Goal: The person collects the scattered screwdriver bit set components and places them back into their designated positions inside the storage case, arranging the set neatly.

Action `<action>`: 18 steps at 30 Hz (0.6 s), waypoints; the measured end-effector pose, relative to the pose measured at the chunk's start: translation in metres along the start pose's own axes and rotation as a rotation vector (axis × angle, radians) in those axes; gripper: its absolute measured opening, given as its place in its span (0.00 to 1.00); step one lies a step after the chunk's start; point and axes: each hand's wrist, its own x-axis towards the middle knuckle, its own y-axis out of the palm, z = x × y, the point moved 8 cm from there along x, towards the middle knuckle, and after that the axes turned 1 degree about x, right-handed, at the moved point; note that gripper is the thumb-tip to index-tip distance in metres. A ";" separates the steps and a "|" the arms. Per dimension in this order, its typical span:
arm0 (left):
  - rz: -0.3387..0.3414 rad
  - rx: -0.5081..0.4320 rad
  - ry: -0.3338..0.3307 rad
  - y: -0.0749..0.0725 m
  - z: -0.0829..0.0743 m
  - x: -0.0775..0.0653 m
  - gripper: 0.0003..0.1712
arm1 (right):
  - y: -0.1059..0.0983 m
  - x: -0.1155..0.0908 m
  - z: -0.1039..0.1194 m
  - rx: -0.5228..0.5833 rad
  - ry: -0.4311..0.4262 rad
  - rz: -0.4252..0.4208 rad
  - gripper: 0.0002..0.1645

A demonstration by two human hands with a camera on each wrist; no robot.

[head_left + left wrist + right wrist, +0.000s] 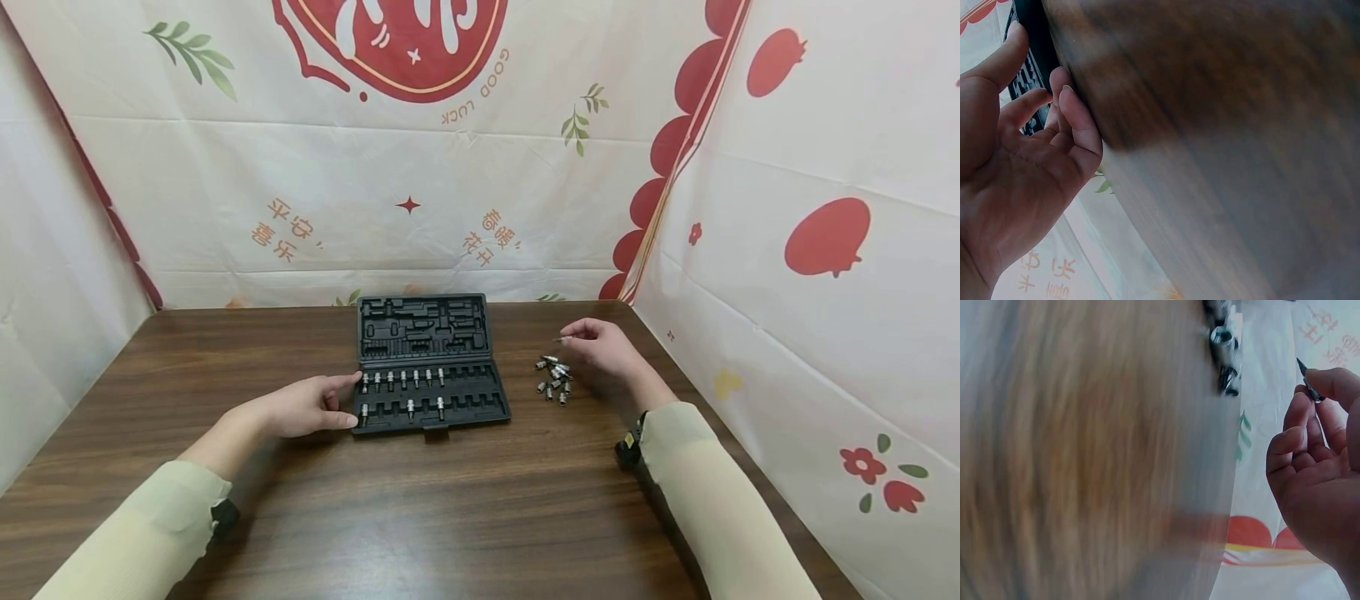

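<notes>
An open black socket case point(431, 362) lies on the table, with one row of silver bit sockets point(402, 380) and several more in the row nearer me. My left hand point(311, 406) rests at the case's left edge, thumb by the near corner and index finger farther up the side; its other fingers are bent in the left wrist view. My right hand point(606, 348) pinches a bit socket point(1310, 384) between thumb and fingertips, dark pointed tip outward. Just below that hand is a loose pile of bit sockets point(556, 377), right of the case.
The dark wooden table point(450, 517) reaches back to a white printed cloth point(360, 208) hanging behind it. A similar cloth hangs along the right side point(810, 350). The case's raised lid point(423, 325) has moulded slots and leans toward the back.
</notes>
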 end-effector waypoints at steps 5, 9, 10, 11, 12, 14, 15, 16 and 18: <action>0.002 -0.006 -0.004 0.000 0.000 0.000 0.50 | 0.009 0.000 0.015 0.050 -0.019 0.026 0.24; 0.002 -0.006 -0.003 0.000 0.000 0.000 0.51 | 0.018 0.000 0.027 0.121 -0.022 0.054 0.28; 0.002 -0.006 -0.003 0.000 0.000 0.000 0.51 | 0.020 0.000 0.029 0.140 -0.020 0.061 0.28; 0.001 -0.005 -0.003 0.000 0.001 0.000 0.51 | 0.022 0.000 0.031 0.164 -0.016 0.069 0.29; 0.001 -0.005 -0.003 0.000 0.001 0.000 0.51 | 0.024 0.000 0.033 0.175 -0.014 0.074 0.29; 0.000 -0.004 -0.003 0.000 0.001 0.000 0.51 | 0.028 0.000 0.037 0.211 -0.012 0.085 0.27; 0.000 -0.005 -0.003 0.000 0.001 0.000 0.51 | 0.030 -0.001 0.040 0.225 -0.011 0.088 0.26; 0.000 -0.004 -0.004 0.000 0.001 0.000 0.51 | 0.032 -0.001 0.043 0.240 -0.018 0.094 0.25; 0.001 -0.004 -0.004 0.000 0.001 0.000 0.51 | 0.035 -0.002 0.050 0.262 -0.034 0.101 0.22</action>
